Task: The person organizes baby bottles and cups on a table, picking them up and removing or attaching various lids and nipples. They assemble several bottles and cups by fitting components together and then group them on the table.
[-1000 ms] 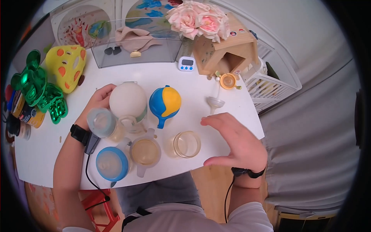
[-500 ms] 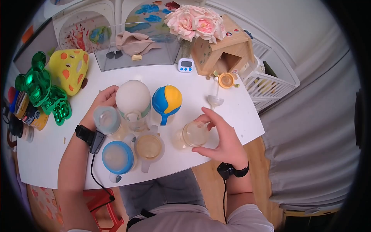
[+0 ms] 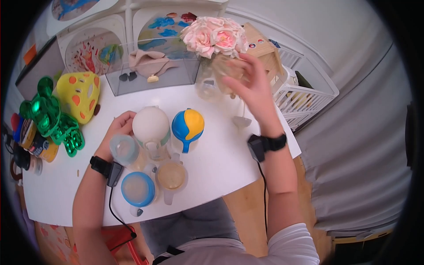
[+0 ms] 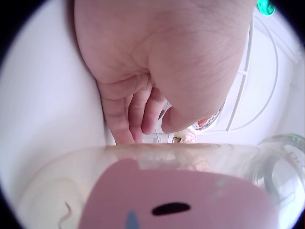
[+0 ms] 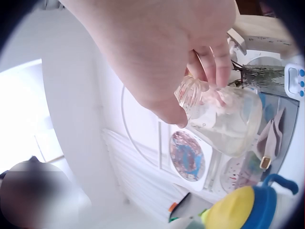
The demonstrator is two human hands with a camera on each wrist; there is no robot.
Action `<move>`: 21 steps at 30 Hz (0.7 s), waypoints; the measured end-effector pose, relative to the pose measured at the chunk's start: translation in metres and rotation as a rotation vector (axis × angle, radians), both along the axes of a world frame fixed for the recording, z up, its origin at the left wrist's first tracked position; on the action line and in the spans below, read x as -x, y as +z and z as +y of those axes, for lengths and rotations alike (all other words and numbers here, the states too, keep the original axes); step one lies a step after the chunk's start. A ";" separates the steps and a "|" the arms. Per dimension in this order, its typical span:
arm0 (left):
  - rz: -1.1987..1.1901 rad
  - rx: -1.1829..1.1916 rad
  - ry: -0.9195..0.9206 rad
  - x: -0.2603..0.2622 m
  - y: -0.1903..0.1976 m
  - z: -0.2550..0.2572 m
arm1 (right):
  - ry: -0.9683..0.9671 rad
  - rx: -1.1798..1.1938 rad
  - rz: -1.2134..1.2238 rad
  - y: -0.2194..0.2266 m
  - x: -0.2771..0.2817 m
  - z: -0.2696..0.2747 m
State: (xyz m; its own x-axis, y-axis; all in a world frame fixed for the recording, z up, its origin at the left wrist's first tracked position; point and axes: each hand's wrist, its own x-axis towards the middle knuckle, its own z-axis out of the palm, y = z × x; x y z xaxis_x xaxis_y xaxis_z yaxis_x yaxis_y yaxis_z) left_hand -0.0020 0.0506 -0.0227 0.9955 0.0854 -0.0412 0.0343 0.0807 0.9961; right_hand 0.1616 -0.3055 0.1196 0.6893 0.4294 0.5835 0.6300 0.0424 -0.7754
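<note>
My right hand (image 3: pixel 256 95) is raised over the back right of the table and grips a clear, lidless bottle (image 5: pixel 228 126) by its ribbed neck, the bottle tilted. My left hand (image 3: pixel 117 134) rests on the table with loosely bent fingers, beside the bottle with a white dome top (image 3: pixel 151 123). Next to its wrist stands a bottle with a pale translucent cap (image 3: pixel 124 148); a clear bottle with a pink print (image 4: pixel 181 200) fills the lower left wrist view. Nearer the front edge are a blue-rimmed cup (image 3: pixel 138 189) and a handled cup (image 3: pixel 171 176). A blue-and-yellow cup (image 3: pixel 188 126) stands mid-table.
A weighted straw piece (image 3: pixel 242 121) lies at the right. Behind stand a clear box (image 3: pixel 154 84), pink roses (image 3: pixel 214 37) and a wooden house (image 3: pixel 260 42). At the left are a green shiny figure (image 3: pixel 46 110), a yellow spotted toy (image 3: pixel 79 95) and several jars (image 3: pixel 42 148).
My right hand reached the clear bottle at the front right, took hold of its neck, and lifted it away toward the back of the table. My left hand stayed beside the white-domed bottle.
</note>
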 end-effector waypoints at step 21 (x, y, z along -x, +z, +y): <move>-0.189 0.298 -0.046 -0.003 0.013 -0.004 | 0.646 0.808 0.032 0.007 -0.028 0.150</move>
State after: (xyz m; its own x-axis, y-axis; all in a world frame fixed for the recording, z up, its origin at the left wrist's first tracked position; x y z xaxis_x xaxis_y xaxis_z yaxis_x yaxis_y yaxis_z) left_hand 0.0010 0.0461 -0.0100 0.9904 0.0519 0.1278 -0.1379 0.3714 0.9182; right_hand 0.1897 -0.1553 0.1267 0.1986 0.9784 -0.0573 0.6507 -0.1754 -0.7388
